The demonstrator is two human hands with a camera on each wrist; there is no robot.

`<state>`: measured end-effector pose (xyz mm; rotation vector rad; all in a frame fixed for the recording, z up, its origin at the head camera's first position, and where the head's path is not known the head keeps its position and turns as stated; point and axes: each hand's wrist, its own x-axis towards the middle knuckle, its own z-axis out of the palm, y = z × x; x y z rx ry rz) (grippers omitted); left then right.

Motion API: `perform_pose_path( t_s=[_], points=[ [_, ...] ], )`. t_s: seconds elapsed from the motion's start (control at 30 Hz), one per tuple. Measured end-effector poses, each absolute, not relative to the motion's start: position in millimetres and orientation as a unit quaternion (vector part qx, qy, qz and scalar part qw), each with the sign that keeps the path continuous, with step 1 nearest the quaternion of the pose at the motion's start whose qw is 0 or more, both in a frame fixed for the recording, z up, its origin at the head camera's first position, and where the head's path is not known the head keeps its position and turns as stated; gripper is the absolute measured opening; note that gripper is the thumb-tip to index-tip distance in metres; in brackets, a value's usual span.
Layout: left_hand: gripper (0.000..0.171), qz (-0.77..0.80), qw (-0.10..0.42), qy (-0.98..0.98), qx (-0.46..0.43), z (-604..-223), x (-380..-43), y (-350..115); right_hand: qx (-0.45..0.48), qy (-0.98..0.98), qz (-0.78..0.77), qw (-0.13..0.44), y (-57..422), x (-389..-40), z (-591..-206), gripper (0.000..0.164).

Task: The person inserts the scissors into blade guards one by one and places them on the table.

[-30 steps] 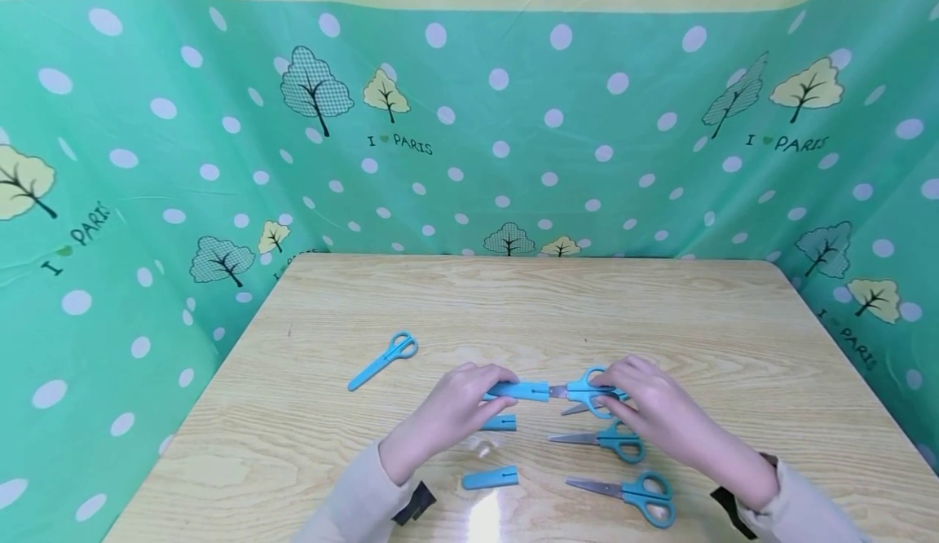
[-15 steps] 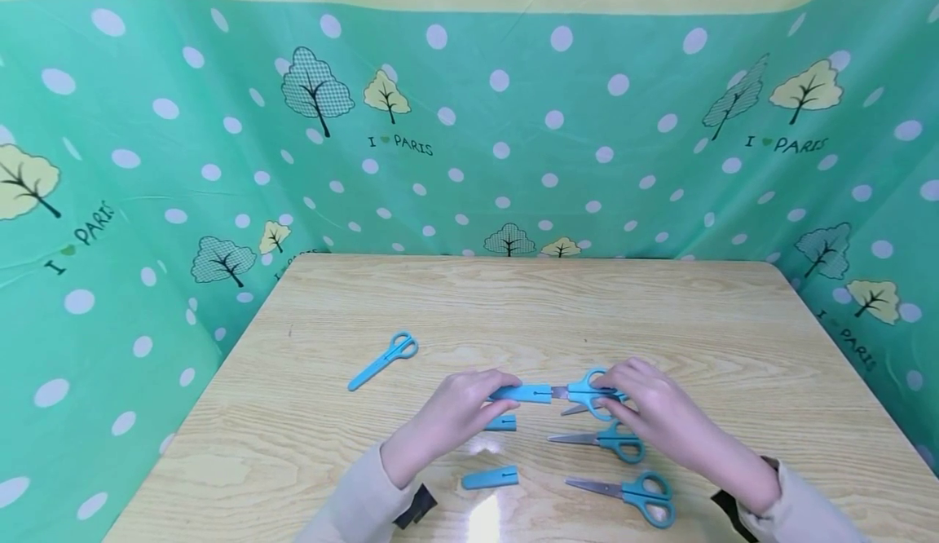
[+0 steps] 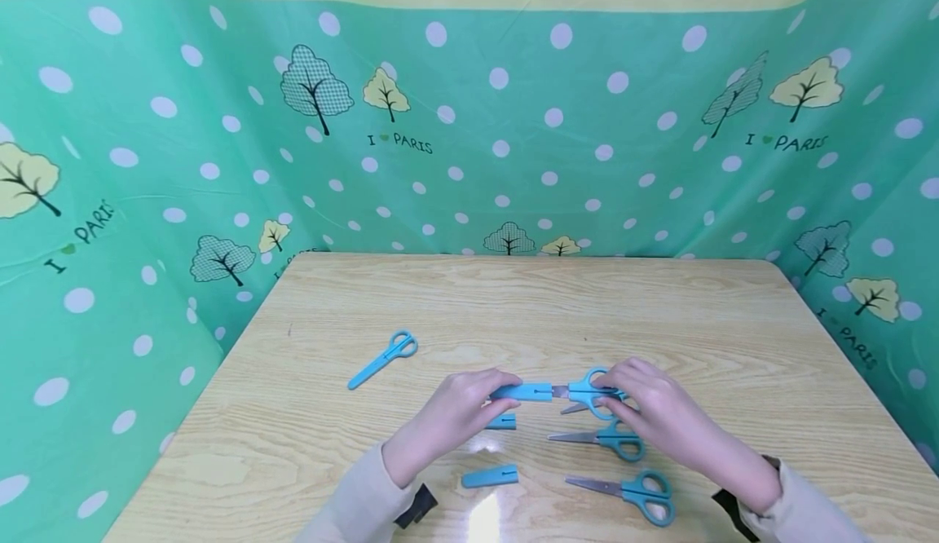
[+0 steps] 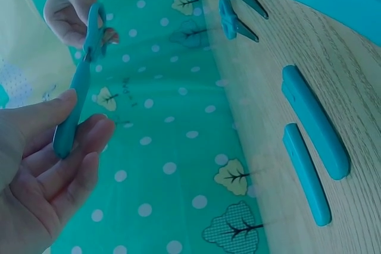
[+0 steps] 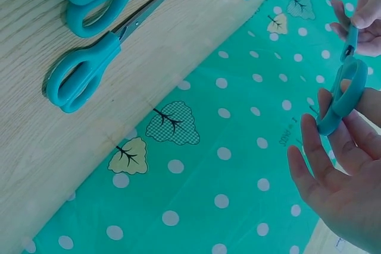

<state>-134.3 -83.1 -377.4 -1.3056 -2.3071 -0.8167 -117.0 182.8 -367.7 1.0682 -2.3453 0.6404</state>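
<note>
Pinching sheath (image 3: 530,393): left hand (image 3: 458,404). Right hand (image 3: 655,400) grips scissors (image 3: 579,391). Head view only: sheathed pair (image 3: 381,362).

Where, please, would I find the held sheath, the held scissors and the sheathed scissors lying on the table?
Held sheath (image 4: 73,111), left wrist view: middle of its length.
Held scissors (image 3: 583,391), head view: handle, close to the blades.
Sheathed scissors (image 3: 381,362), head view: on the blade cover.
</note>
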Motion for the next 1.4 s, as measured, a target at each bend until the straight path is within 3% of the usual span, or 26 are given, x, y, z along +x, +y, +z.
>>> perform_pose_path(
  t_s=[0.53,1.4],
  points=[
    [0.02,-0.293,0.18,-0.799,-0.493,-379,-133,-81,0.407,-0.842,0.24,0.26,178,-117,-368,0.043],
    [0.019,-0.272,0.219,-0.798,-0.491,-376,-131,-72,0.413,-0.83,0.236,0.289,167,-122,-369,0.045]
  ],
)
